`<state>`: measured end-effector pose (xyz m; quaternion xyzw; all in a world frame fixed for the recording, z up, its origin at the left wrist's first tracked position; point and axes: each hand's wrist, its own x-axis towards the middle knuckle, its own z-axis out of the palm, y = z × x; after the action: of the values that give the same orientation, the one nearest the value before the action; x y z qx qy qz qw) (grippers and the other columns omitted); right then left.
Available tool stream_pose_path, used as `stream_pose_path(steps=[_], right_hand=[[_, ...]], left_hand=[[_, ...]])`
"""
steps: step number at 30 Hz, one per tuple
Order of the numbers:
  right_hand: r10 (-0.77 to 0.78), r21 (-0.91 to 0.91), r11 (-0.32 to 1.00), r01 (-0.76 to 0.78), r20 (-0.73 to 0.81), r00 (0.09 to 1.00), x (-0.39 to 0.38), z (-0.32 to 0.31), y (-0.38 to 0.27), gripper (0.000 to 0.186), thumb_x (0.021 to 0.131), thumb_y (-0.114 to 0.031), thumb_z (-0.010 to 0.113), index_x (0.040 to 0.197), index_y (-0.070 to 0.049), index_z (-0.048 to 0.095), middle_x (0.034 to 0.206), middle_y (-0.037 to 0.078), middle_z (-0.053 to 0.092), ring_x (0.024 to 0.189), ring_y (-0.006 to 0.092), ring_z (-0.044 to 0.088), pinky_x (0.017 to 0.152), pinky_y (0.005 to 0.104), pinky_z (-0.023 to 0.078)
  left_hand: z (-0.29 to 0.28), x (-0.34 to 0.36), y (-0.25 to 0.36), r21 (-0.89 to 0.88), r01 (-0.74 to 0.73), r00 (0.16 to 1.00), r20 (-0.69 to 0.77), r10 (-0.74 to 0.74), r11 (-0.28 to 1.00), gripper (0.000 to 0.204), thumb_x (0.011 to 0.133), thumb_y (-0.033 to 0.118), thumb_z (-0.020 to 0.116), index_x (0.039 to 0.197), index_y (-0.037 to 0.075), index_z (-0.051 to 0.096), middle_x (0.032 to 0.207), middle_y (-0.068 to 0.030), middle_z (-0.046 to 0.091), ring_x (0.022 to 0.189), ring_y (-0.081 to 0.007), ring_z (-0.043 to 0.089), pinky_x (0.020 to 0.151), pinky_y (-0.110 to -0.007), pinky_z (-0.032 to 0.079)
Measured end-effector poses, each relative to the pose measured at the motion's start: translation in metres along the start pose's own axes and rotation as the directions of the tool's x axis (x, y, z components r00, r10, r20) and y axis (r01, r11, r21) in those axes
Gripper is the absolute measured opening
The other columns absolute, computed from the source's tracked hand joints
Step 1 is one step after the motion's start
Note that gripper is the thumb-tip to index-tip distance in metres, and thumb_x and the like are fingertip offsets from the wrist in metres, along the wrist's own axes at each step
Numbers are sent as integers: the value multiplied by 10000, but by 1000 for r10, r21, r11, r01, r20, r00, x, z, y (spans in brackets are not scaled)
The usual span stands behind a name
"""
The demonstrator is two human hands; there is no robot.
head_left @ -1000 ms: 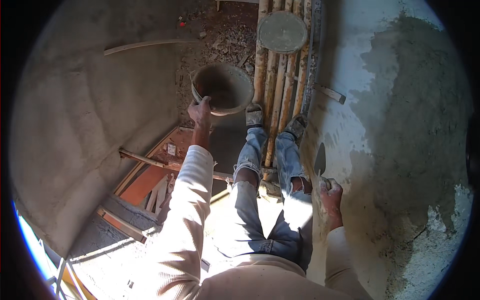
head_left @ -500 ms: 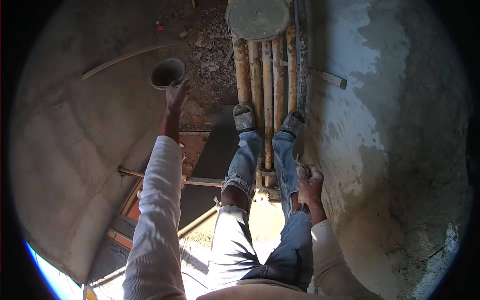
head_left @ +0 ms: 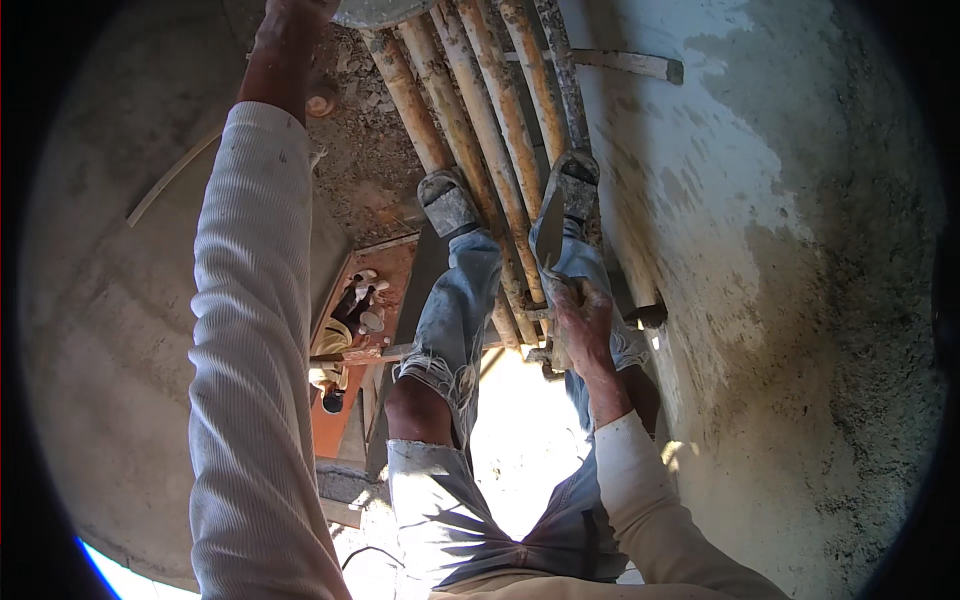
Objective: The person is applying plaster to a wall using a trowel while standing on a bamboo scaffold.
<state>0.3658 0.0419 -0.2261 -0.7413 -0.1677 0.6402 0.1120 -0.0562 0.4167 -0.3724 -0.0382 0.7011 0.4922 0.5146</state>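
Note:
My left hand (head_left: 300,10) reaches far forward to the upper edge of the view, where its fingers are cut off. Just right of it shows part of a round grey pan (head_left: 385,10), apparently resting on the poles. In front of my right thigh, my right hand (head_left: 585,318) is closed round a trowel. The trowel's narrow pointed metal blade (head_left: 550,235) sticks up and forward from the fist, over my right shin and shoe.
I stand on several wooden poles (head_left: 468,90) laid side by side along a partly wet plastered wall (head_left: 780,260). A short board (head_left: 630,65) juts near the wall. Below on the left, another person (head_left: 340,345) shows beside a cross-pole (head_left: 375,355). Rubble (head_left: 365,120) lies ahead.
My left hand has gone from the small bucket forward to the pan; the bucket is out of sight. My right hand has moved left and forward, and the trowel blade now shows. The view has turned.

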Motion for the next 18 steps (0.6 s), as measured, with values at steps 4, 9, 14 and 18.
stream_pose_path(steps=[4,9,14,18], right_hand=[[153,44,987,-154,13,988,-11,6,-2,224,950,-206,703,931,15,670,729,-25,578,653,73,508,587,282,426],[81,-30,996,-81,7,997,-23,2,26,300,958,-276,693,972,23,670,804,32,626,668,118,577,560,309,473],[110,-27,993,-112,-61,992,-26,-15,39,336,948,-278,699,1019,49,679,847,53,650,697,132,587,603,330,487],[120,-95,986,-133,-132,984,-29,-22,44,329,919,-291,712,952,34,674,775,58,646,676,149,596,619,337,483]], left_hand=[[32,-11,-10,-163,-174,979,77,189,971,226,1055,222,512,939,39,576,693,-44,390,544,-191,380,556,-401,422],[20,-32,-36,-13,-285,956,71,285,959,266,1043,341,589,1086,80,617,770,-58,433,581,-190,393,535,-418,395],[33,-67,-62,103,-121,993,5,121,987,189,997,160,556,1049,-21,572,1020,-165,602,667,-260,578,603,-431,510],[61,-146,-97,110,64,995,-84,-55,992,143,960,143,580,989,2,579,852,-110,571,724,-246,611,629,-413,490]])
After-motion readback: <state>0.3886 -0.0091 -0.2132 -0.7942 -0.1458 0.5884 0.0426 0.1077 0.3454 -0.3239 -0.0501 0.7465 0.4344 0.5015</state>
